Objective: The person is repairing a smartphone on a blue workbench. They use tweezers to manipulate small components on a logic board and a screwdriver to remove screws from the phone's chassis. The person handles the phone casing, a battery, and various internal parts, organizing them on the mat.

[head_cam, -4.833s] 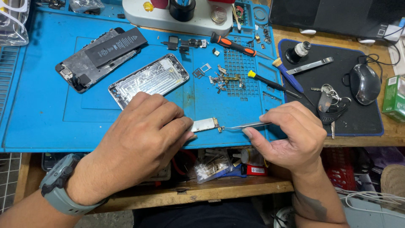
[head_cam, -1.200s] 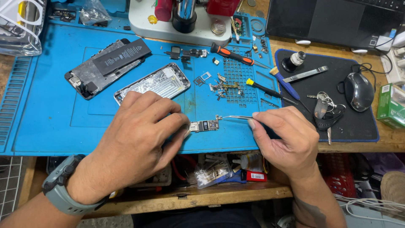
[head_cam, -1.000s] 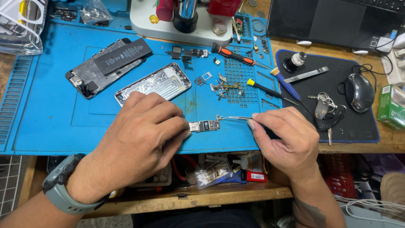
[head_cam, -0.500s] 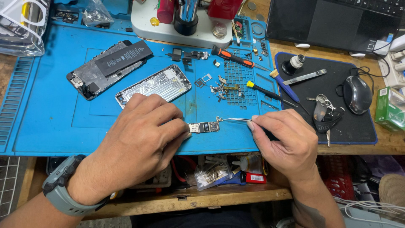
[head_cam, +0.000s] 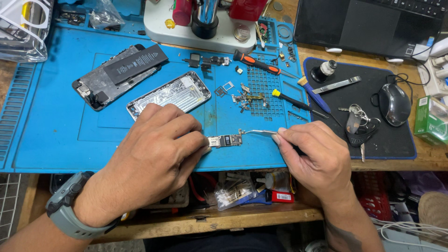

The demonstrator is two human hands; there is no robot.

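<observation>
The left hand [head_cam: 156, 154] lies knuckles-up on the blue work mat [head_cam: 56, 135], and its curled fingers hide how they grip; only the fingertips show, pressed on the left end of a small circuit board [head_cam: 225, 140], so the part of the board under them is out of sight. The board is a narrow strip, dark with silvery patches and tiny parts too fine to make out, lying flat on the mat between the two hands. The right hand [head_cam: 315, 156] is closed around metal tweezers [head_cam: 259, 133]; their rear half is buried in the fist, and the thin tips reach left to the board's upper right corner, though whether they pinch anything there is too small to tell. Beyond the left hand, further up the mat, lie an open silver phone housing [head_cam: 170, 94], its near corner covered by the knuckles, and a phone screen assembly with a black battery [head_cam: 119, 74] on it. Up from the right hand sit a scatter of small screws and brackets [head_cam: 247, 95], an orange-handled screwdriver [head_cam: 256, 62] and a yellow-tipped screwdriver [head_cam: 291, 100]. To the right of the right hand, on a black pad [head_cam: 396, 144], are a bunch of keys [head_cam: 357, 123] and a computer mouse [head_cam: 394, 103]. A white microscope base [head_cam: 186, 35] is cut off by the top edge. A grey wristwatch [head_cam: 70, 212] circles the left wrist, over the table [head_cam: 210, 219] edge.
</observation>
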